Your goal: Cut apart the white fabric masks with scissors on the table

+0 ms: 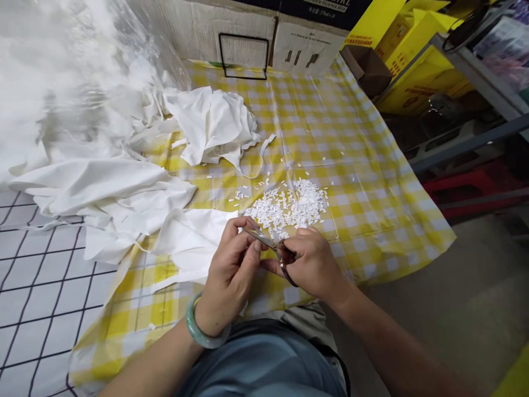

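My right hand [312, 262] grips a pair of scissors [281, 255] by the handles, with the blades pointing left toward my other hand. My left hand [235, 264], a green bangle on its wrist, pinches the edge of a white fabric piece [194, 237] close to the blade tips. That fabric trails leftward over the checked cloth, and its held edge is mostly hidden by my fingers. Just beyond both hands lies a loose pile of tiny white cut bits [295, 204], some scattered around it.
A crumpled white cloth bundle [215, 124] and more white fabric [111, 193] lie at the left, beside a clear plastic bag [82, 71]. A cardboard box [306, 47] and black wire stand [243, 55] are at the back. A metal shelf [475, 132] stands right of the yellow checked tablecloth [372, 220].
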Demonstrator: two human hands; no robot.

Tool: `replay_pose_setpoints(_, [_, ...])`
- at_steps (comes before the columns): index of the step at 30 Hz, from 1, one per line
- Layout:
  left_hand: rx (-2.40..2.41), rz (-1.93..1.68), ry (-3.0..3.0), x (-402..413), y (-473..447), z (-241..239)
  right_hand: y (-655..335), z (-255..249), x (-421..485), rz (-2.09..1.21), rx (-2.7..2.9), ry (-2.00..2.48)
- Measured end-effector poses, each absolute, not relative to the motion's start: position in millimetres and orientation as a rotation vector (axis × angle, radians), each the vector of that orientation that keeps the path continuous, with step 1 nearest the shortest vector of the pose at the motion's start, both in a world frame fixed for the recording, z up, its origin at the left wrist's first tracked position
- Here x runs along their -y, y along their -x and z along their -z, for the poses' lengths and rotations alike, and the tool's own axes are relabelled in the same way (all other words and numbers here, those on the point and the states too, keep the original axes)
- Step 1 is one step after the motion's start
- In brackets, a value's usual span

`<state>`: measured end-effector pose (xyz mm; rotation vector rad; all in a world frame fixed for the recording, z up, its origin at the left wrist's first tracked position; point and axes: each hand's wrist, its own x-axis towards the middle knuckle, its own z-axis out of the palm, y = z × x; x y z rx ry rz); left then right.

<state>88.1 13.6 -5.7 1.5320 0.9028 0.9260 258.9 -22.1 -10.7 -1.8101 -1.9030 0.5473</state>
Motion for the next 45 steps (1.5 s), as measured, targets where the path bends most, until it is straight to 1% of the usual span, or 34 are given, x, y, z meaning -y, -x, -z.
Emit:
replay_pose_setpoints(2, [-0.88,-0.914,-1.574,-19,-96,9,-267,14,25,-0.519,1.844,1.867])
replay_pose_setpoints(4, [-0.87,-0.897,-1.593,-24,-103,13,-276,16,28,-0.561,1.755,1.91])
replay_pose_setpoints(8, [-0.867,-0.837,-1.645,-20,-103,12,-287,17,30,-0.814,1.478,1.923])
replay_pose_setpoints(12, [-0.788,-0.656,-1.937,-6,-69,-6,-282,15,29,-1.029,1.41,1.726])
replay_pose_setpoints(14, [-0.974,-0.71,-2.049,-6,-38,-11,-273,14,27,-1.005,1.495,1.699])
replay_pose_setpoints(16, [-1.276,-0.791,-2.139,-16,-3,-8,-260,14,23,-0.889,1.575,1.707])
replay_pose_setpoints(18, [-1.47,-0.75,-2.255,-30,29,0,-243,14,18,-0.783,1.633,1.674])
replay_pose_setpoints(21, [-1.395,-0.611,-2.305,-47,52,8,-207,14,5,-0.721,1.696,1.534])
replay_pose_setpoints(23, [-1.302,-0.618,-2.145,-48,53,3,-180,14,-5,-0.764,1.735,1.398])
replay_pose_setpoints(25, [-1.221,-0.629,-1.891,-42,49,-12,-155,14,-15,-0.889,1.716,1.275])
replay_pose_setpoints(27, [-1.134,-0.62,-1.69,-32,46,-30,-136,13,-24,-1.123,1.562,1.187])
replay_pose_setpoints(30, [-1.101,-0.747,-1.632,-19,42,-46,-122,11,-31,-1.507,1.245,1.058])
replay_pose_setpoints(33, [-1.131,-0.989,-1.639,-13,32,-44,-120,7,-30,-1.715,1.127,0.998])
replay_pose_setpoints(36, [-1.001,-1.113,-1.314,-14,14,-30,-132,2,-24,-1.794,1.187,1.015])
replay_pose_setpoints(37, [-0.962,-1.124,-1.18,-14,8,-25,-139,0,-22,-1.764,1.249,1.039])
replay_pose_setpoints(39, [-0.946,-1.125,-1.032,-13,-3,-16,-157,-6,-16,-1.563,1.438,1.153])
replay_pose_setpoints(42, [-0.97,-1.11,-1.075,-8,-14,-5,-184,-15,-9,-1.073,1.779,1.393])
replay_pose_setpoints(43, [-0.962,-1.112,-1.101,-6,-17,-2,-191,-18,-7,-0.949,1.87,1.448])
replay_pose_setpoints(45, [-0.928,-1.118,-1.129,-1,-22,3,-200,-20,-3,-0.816,1.985,1.52])
